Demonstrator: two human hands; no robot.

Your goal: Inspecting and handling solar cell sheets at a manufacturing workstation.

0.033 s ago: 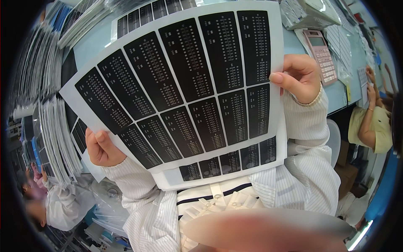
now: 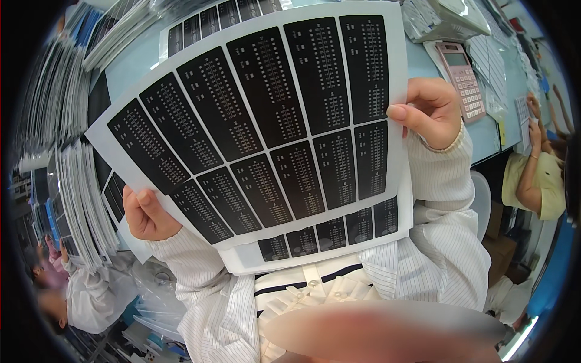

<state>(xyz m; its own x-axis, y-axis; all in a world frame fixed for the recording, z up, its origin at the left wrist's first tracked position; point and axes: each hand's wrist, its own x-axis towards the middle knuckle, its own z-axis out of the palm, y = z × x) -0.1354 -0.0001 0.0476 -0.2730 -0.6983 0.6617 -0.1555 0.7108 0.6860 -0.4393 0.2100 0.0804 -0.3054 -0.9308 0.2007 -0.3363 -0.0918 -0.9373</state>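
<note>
Take the clock from the middle of your view, with 12 o'clock at the top. Your sheet (image 2: 260,127) fills the middle and reaches up to 12 o'clock, tilted and slightly bowed, with a white border and two rows of six black panels bearing small pale marks.

Your left hand (image 2: 150,216) is between 8 and 9 o'clock, nearly closed, with the thumb and curled fingers pinching the sheet's near left edge. Your right hand (image 2: 433,115) is at 2 o'clock, pinching the right edge: the thumb lies on the printed face, and the other fingertips are hidden behind it.

A lower sheet (image 2: 245,254) shows at 5 o'clock, below the sheet's near edge, with five dark panels in view; whether either hand touches it, you cannot tell.

Just beyond your right hand, at 2 o'clock, a pink calculator (image 2: 462,81) rests on the pale blue table (image 2: 130,63). Another printed sheet (image 2: 192,27) lies at 11 o'clock, partly covered by yours. Stacks (image 2: 54,97) stand from 9 to 10 o'clock.

A co-worker in yellow (image 2: 532,187) is at 3 o'clock; another in white (image 2: 91,299) is at 8 o'clock, near a clear bag (image 2: 160,284).
</note>
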